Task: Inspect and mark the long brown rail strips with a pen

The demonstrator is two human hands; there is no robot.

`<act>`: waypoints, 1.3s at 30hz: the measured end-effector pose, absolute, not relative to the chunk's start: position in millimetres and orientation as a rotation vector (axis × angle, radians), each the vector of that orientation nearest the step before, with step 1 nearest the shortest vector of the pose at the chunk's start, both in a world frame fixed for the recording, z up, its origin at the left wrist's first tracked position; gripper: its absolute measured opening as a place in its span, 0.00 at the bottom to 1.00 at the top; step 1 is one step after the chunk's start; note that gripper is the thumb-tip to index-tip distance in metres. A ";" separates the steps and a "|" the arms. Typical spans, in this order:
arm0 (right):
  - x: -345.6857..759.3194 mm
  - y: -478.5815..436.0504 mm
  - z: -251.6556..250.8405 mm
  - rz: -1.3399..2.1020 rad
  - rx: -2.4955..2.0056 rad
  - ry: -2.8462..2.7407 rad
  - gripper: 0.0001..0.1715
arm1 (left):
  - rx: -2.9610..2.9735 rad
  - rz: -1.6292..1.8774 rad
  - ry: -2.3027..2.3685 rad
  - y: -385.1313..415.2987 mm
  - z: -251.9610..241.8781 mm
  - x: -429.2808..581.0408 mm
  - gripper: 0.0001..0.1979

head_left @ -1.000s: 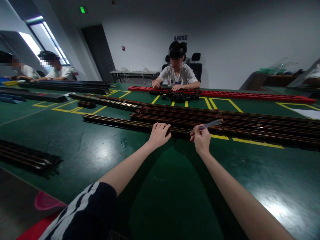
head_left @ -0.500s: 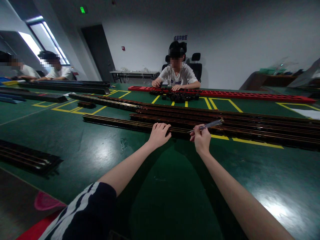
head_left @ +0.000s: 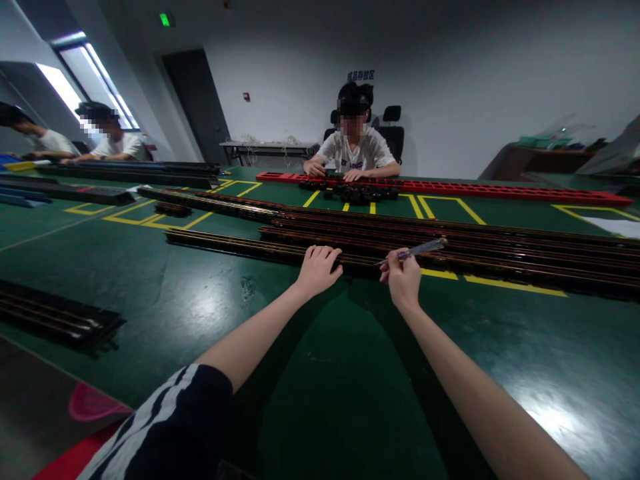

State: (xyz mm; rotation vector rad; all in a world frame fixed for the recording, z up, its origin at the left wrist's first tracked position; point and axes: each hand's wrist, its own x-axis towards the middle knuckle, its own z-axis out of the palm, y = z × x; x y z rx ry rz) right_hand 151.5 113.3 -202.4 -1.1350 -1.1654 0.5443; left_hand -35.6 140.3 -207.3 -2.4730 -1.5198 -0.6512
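My left hand [head_left: 319, 272] lies over a long dark rail [head_left: 235, 244] with thin coppery strips along it. Its fingers are laid across the top and the thumb is apart from them. My right hand [head_left: 404, 280] is closed round a screwdriver [head_left: 424, 247] with a clear, bluish handle. The handle slants up to the right, and the thin shaft points left, down to the rail between my hands. Whether the tip sits on a screw is too small to tell. Behind this rail, touching or close to it, lie several similar dark rails [head_left: 500, 241].
Across the green table [head_left: 310, 373] a person [head_left: 357, 150] sits behind a red slotted strip [head_left: 500, 191] and a pile of black parts [head_left: 357, 192]. More dark rails [head_left: 55, 313] lie at the left edge. Two people sit at the far left. A pink basket [head_left: 95, 403] stands below the table.
My hands, the screwdriver and the rails look the same as before. At the far left, a person's head has shifted slightly.
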 end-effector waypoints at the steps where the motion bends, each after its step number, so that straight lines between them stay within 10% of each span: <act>1: 151.4 113.2 -202.1 0.546 -1.136 -1.163 0.25 | -2.472 -0.654 -1.519 140.4 -207.4 -35.7 0.19; 39: 150.9 112.7 -201.3 0.562 -1.136 -1.157 0.28 | -2.450 -0.661 -1.519 142.0 -209.3 -35.5 0.18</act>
